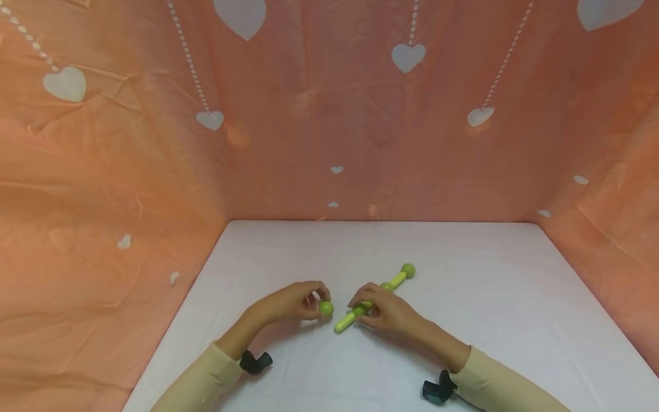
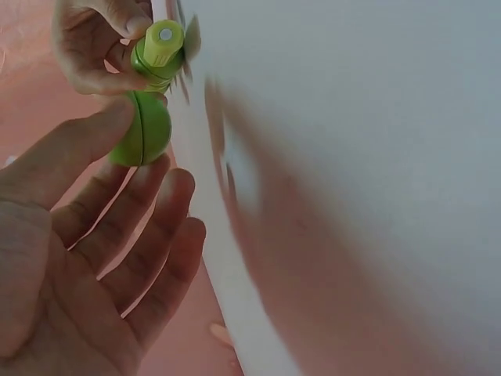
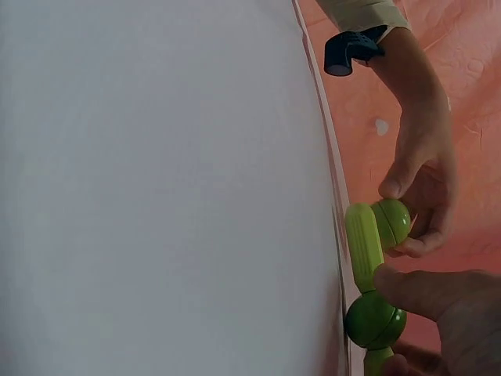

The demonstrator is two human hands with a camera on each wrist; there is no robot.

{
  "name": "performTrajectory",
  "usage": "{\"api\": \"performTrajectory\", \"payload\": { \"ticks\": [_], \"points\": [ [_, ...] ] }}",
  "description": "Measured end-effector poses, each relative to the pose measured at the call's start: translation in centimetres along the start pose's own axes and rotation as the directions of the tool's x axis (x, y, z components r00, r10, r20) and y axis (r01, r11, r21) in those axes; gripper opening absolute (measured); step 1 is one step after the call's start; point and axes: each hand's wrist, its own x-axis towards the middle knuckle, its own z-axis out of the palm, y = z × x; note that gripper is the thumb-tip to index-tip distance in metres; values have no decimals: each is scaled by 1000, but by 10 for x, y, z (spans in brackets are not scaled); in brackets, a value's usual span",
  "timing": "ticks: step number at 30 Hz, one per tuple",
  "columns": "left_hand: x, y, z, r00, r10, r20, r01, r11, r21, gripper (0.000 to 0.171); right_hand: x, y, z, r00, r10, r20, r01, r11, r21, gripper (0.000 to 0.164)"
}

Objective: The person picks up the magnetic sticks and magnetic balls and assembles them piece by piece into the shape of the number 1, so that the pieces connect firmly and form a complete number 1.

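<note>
My left hand pinches a loose green ball between thumb and fingertips, just left of a chain of green rods and balls. My right hand grips that chain around one of its balls. From there a yellow-green rod points toward the near left, its free end apart from the loose ball. In the left wrist view this rod's end shows a small silvery dot. Beyond the right hand the chain runs on to a far end ball. My right fingers cover part of its middle.
A white tabletop lies under both hands. Orange cloth with white hearts rises behind it and along both sides. Dark wrist cameras hang at both sleeve cuffs, close above the table.
</note>
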Motion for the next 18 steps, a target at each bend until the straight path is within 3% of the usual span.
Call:
{"api": "performTrajectory", "payload": {
  "ticks": [8,18],
  "points": [
    [-6,1,4,996,-22,83,25,999,-29,30,1,-1,2,1000,3,21,-3,1000,-30,21],
    [-7,5,10,992,-50,112,51,999,-11,30,1,-6,2,1000,11,29,-10,998,-56,18]
  ]
}}
